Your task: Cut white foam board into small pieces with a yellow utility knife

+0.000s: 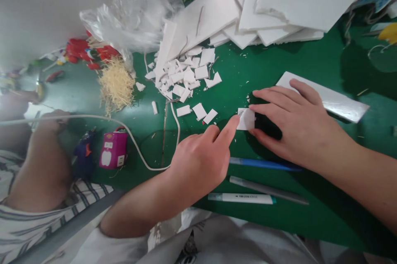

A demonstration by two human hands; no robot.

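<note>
A small white square piece of foam board (247, 120) lies on the green table between my hands. My left hand (203, 158) is mostly closed, its index finger stretched out with the tip on the piece's left edge. Its other fingers curl under, and what they hold, if anything, is hidden. With fingertips and thumb at the piece's right edge, my right hand (294, 121) grips it, the other fingers arched. The area under that palm is very dark. Just behind the right hand lies a long white strip (344, 101) with a shiny face.
A blue pen-like tool (263, 164), a grey stick (269, 189) and a white marker (242, 198) lie near me. White scraps (186, 74), foam sheets (279, 3), thin yellow sticks (116, 86), a purple box (113, 150) and a white cable (139, 154) surround. Another person's arm (46, 160) is left.
</note>
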